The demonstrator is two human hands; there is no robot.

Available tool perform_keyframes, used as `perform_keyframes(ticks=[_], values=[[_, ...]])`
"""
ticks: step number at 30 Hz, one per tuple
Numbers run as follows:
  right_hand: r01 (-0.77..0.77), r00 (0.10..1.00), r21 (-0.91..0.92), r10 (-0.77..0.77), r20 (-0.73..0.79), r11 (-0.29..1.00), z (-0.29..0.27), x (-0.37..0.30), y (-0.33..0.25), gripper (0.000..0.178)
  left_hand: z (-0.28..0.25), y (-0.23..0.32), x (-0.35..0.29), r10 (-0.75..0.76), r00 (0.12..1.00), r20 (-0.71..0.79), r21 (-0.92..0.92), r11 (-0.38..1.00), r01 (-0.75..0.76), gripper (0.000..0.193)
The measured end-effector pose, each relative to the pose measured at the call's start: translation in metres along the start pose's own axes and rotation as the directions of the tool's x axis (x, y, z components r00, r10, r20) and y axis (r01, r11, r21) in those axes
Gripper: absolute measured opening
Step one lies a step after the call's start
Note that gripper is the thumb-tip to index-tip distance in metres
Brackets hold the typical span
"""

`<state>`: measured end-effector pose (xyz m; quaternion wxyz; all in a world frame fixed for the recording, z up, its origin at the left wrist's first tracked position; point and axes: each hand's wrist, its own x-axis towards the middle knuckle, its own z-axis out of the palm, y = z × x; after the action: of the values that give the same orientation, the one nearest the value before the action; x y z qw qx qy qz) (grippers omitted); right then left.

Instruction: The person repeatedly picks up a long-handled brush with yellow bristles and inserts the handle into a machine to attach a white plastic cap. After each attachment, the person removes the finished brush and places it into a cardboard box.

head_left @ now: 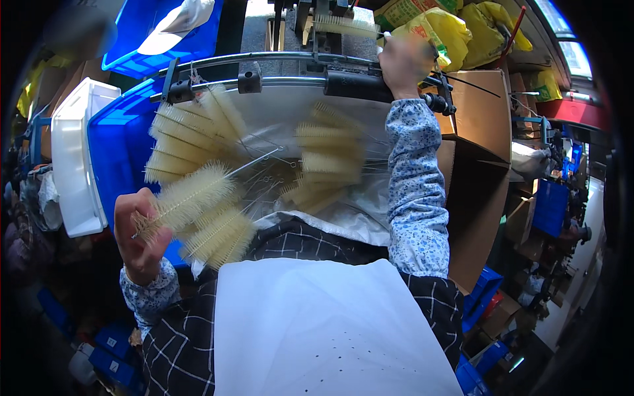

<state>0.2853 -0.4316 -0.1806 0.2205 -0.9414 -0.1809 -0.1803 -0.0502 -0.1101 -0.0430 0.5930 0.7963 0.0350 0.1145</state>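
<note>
My left hand (135,228), at the left, is closed round the tufted end of a cream bottle brush (188,198). Its twisted wire stem points up and right, ending in a small loop. At the far side, my right hand (401,69) reaches over a metal bar machine (290,72). Its fingers pinch the wire end of a second bottle brush (343,26), which lies across the machine; part of that hand is blurred. Between my arms, more brushes lie in a left pile (185,135) and a right pile (330,152), on whitish sheeting (356,221).
Blue bins (109,142) and a white bin (76,158) stand at the left. An open cardboard box (482,105) is close to my right forearm. Yellow bags (449,36) lie at the far right. A white cap (175,26) rests in the far blue bin.
</note>
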Motion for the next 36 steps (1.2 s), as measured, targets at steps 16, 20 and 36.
perform_keyframes(ticks=[16, 20, 36], values=[[0.148, 0.945, -0.162, -0.091, 0.315, 0.976, -0.09, 0.024, 0.081, 0.022, 0.001, -0.003, 0.019, -0.113, 0.98, 0.163, -0.325, 0.932, 0.162, 0.031], [-0.428, 0.713, 0.271, 0.139, 0.687, 0.862, -0.147, -0.016, 0.043, 0.035, 0.013, -0.01, 0.027, -0.177, 0.95, 0.258, -0.429, 0.86, 0.277, 0.033], [0.255, 0.965, 0.098, -0.247, -0.082, 0.962, -0.048, -0.027, -0.051, 0.018, 0.014, 0.011, 0.01, -0.522, 0.68, 0.514, 0.565, 0.803, 0.189, 0.059]])
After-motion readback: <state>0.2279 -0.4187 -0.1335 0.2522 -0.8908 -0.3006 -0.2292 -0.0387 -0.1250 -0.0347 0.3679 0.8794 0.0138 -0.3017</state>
